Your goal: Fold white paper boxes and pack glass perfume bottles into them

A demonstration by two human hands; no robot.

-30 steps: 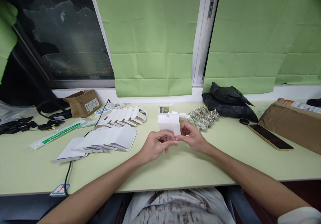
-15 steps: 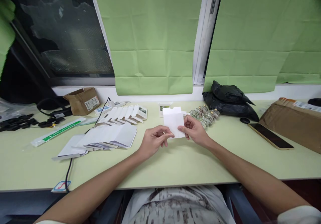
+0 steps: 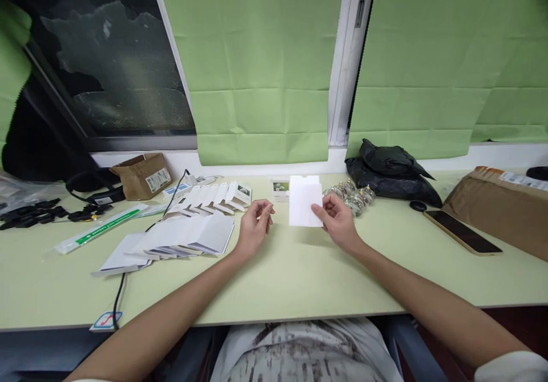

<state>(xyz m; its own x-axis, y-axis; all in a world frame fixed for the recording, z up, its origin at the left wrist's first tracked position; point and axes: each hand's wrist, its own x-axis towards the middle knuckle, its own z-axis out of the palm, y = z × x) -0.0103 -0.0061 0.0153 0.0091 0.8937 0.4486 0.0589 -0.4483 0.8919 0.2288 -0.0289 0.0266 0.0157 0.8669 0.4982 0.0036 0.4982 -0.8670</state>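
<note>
One white carton [image 3: 305, 199], flat and blank on the side that shows, stands upright just above the table [image 3: 299, 279], in front of the window sill. The right hand [image 3: 339, 223] holds it by its lower right corner, the grip pinching the card with the thumb on the near face and the fingers behind. The left hand [image 3: 254, 230] hangs just to the carton's left, apart from it, its grip loose and half curled around nothing.

Behind the carton stands one small printed box [image 3: 280, 188]. To its right lies one cluster of glass bottles [image 3: 354, 199], too tightly packed to count. On the left are two groups of cartons: a fanned pile of flat blanks [image 3: 188, 236], at least five overlapping, and behind it a slanted row of folded cartons [image 3: 214, 196], about seven.

Farther out on the right lie one black bag [image 3: 391, 173], one small black round thing [image 3: 416, 205], one phone [image 3: 460, 232] face up and one brown parcel [image 3: 500, 208]. On the far left are one open cardboard box [image 3: 141, 175], one long packet with a green stripe [image 3: 100, 228] and one black cable [image 3: 122, 279] running to the table's near edge.
</note>
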